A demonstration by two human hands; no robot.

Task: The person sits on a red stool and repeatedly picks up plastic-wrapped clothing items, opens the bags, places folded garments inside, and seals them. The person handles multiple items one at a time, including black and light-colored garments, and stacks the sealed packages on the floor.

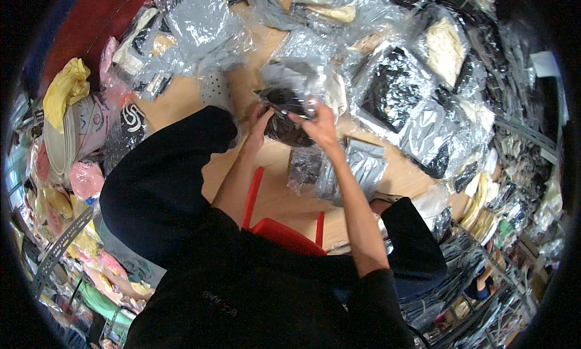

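Note:
Both of my hands are at a dark item in clear plastic wrap, held out over the wooden floor. My left hand grips its left edge, and my right hand holds its right side with the fingers on the plastic; this part is blurred. Beyond it lies a grey plastic-wrapped packet, also blurred. Below my hands, on the floor, are a small dark wrapped packet and a grey wrapped packet. A red seat shows between my legs.
Plastic-wrapped packets spread across the far floor, with a black one to the right. At the left stands a stack of pale round-rimmed items with a yellow bag on it. Metal-framed shelving packed with wrapped goods runs along the right.

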